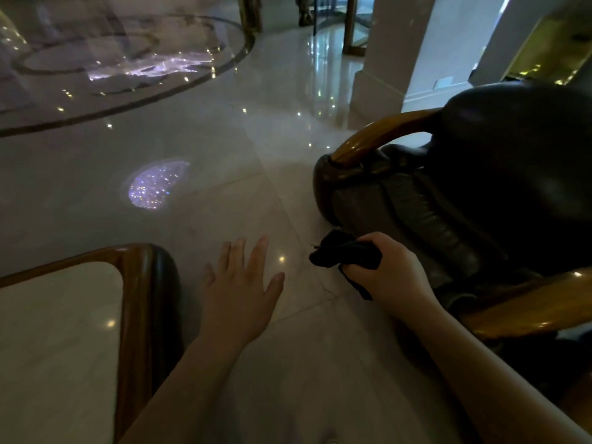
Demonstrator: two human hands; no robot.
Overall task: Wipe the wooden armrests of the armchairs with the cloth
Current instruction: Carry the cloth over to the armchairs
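Observation:
A dark leather armchair point(480, 187) fills the right side. Its far wooden armrest point(378, 136) curves from the backrest down to the seat front. Its near wooden armrest point(528, 306) runs along the lower right, behind my right forearm. My right hand point(394, 270) is closed on a crumpled black cloth point(346, 251), held in the air just left of the seat, touching neither armrest. My left hand point(243, 280) hovers flat over the floor with fingers spread, holding nothing.
A wood-framed table with a pale top point(57, 331) stands at the lower left, its corner close to my left forearm. Glossy marble floor point(208, 139) stretches ahead. A white column point(400, 52) rises at the back right beside a doorway.

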